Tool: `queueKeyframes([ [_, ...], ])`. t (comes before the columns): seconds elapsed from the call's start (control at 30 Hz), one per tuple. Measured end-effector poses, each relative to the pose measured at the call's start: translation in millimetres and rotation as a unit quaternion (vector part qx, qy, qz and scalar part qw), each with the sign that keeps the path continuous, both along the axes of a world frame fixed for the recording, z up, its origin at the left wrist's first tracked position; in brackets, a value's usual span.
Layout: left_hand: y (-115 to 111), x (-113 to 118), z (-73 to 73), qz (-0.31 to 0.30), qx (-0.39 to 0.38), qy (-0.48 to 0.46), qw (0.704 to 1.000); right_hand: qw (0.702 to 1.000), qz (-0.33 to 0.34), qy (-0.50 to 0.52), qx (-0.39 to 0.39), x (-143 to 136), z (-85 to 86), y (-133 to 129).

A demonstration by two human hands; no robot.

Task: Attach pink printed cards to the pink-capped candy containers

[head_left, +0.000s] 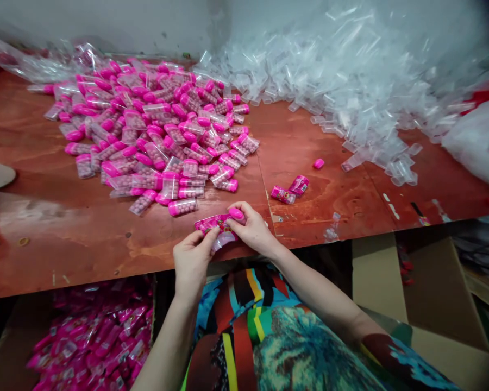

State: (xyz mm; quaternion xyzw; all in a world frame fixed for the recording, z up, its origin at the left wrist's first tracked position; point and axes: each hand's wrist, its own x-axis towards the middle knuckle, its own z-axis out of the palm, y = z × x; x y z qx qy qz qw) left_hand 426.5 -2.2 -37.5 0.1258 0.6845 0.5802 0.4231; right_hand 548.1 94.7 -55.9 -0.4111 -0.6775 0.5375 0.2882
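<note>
Near the table's front edge, my left hand (pixel 193 260) pinches a pink printed label sleeve (pixel 212 221) between thumb and fingers. Just to its right, my right hand (pixel 246 224) is closed on a small container with a pink cap (pixel 237 214), which touches the sleeve. My fingers hide much of the container. Behind my hands lies a large pile of clear containers with pink caps and pink beads (pixel 158 130). Two pink printed pieces (pixel 283 194) lie to the right, with a loose pink cap (pixel 318 163) beyond them.
Clear empty containers (pixel 350 81) are heaped at the back right, beside a white plastic bag (pixel 478 141). Below the reddish wooden table (pixel 93 222), a box of pink wrapped containers (pixel 93 342) stands at left and an open cardboard box (pixel 442 288) at right.
</note>
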Motion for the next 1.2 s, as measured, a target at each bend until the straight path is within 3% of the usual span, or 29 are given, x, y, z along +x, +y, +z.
queueKeyframes([
  [0.13, -13.2, -17.9, 9.8, 0.062, -0.012, 0.01, 0.998, 0.98, 0.08, -0.131, 0.126, -4.6, 1.7, 4.4],
  [0.23, -16.6, -21.3, 17.2, 0.093, 0.011, -0.025, 0.995, 0.98, 0.033, -0.117, 0.157, -4.4, 6.2, 0.1],
  [0.33, -7.0, -10.9, 20.4, 0.077, 0.035, -0.088, 0.993, 0.999, -0.012, 0.028, 0.026, -3.7, 13.2, -10.3],
  [0.4, 4.3, 0.9, 19.3, 0.06, 0.046, -0.121, 0.99, 0.987, 0.004, 0.117, -0.108, -2.4, 17.7, -16.4],
  [0.47, 15.5, 13.3, 16.4, 0.057, 0.047, -0.142, 0.987, 0.969, 0.002, 0.168, -0.182, 0.9, 20.3, -18.7],
  [0.67, 35.0, 40.3, 7.7, 0.031, 0.034, -0.189, 0.981, 0.968, -0.099, 0.168, -0.16, 24.9, 14.3, -9.3],
  [0.93, 49.0, 57.0, 5.4, -0.004, 0.024, -0.251, 0.968, 0.976, -0.115, 0.156, -0.102, 45.6, 12.7, -6.9],
  [1.07, 50.8, 62.5, 3.1, -0.011, 0.021, -0.271, 0.962, 0.969, -0.136, 0.169, -0.114, 48.8, 5.8, -5.6],
  [1.2, 50.4, 65.3, 4.6, -0.019, 0.034, -0.267, 0.963, 0.947, -0.151, 0.208, -0.192, 54.7, -2.4, -3.2],
])
